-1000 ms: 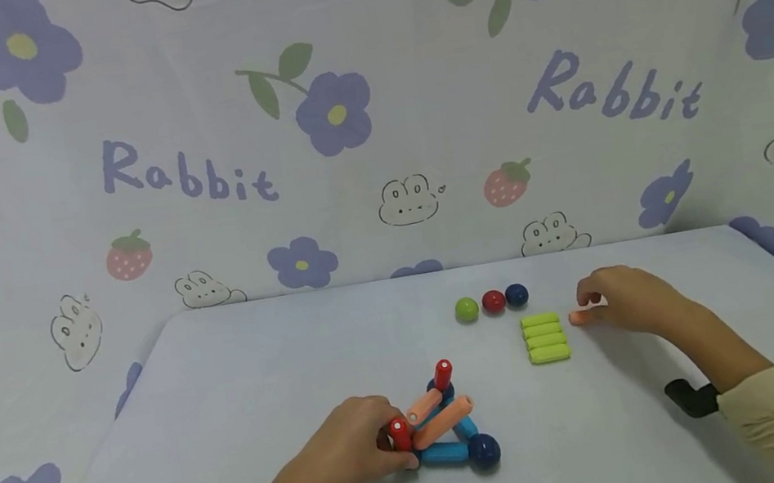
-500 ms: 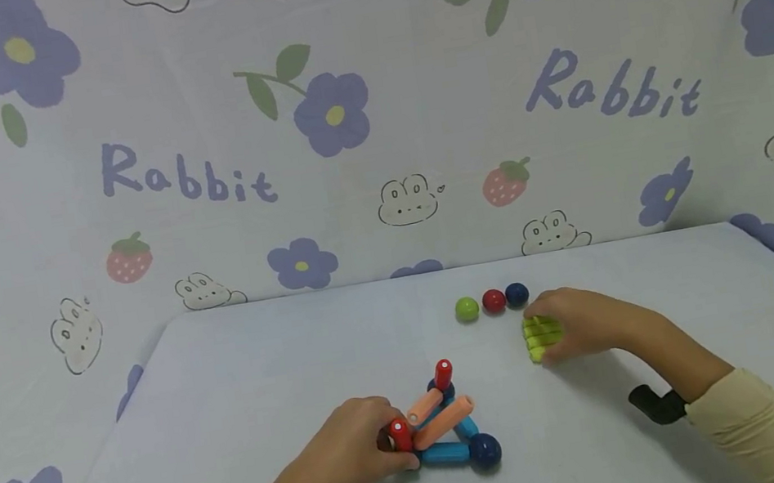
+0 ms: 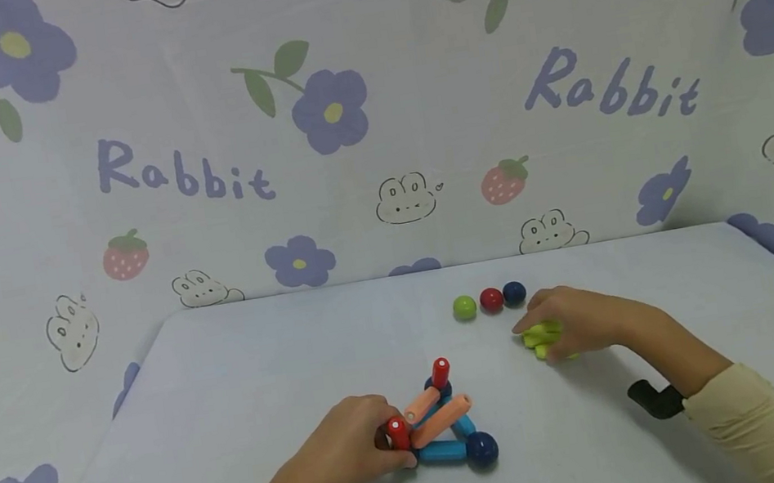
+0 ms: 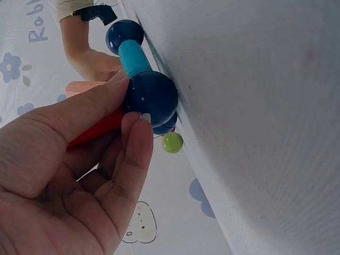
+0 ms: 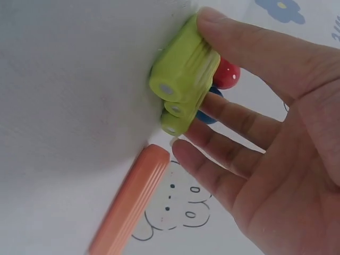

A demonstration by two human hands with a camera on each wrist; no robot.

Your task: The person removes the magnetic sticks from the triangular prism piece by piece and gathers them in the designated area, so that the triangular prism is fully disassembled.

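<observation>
- Right hand (image 3: 580,322): thumb and fingers (image 5: 234,125) curled over the green sticks (image 5: 183,79), pinching the stacked bundle against the table (image 3: 262,358); grip is partial, the lower fingers stand slightly off.
- Green sticks lie directly under these fingertips, long axes parallel, running across the fingers. The right hand is the nearer hand by far.
- Left hand (image 3: 353,448): thumb and forefinger pinch a dark blue ball (image 4: 151,98) at the corner of the stick frame (image 3: 442,423), well to the left of the green sticks.
- Three loose balls (image 3: 490,300) sit just behind the green sticks.
- The right wrist view alone shows an orange stick (image 5: 130,204) lying just beside the green sticks; the head view hides it under the hand.
</observation>
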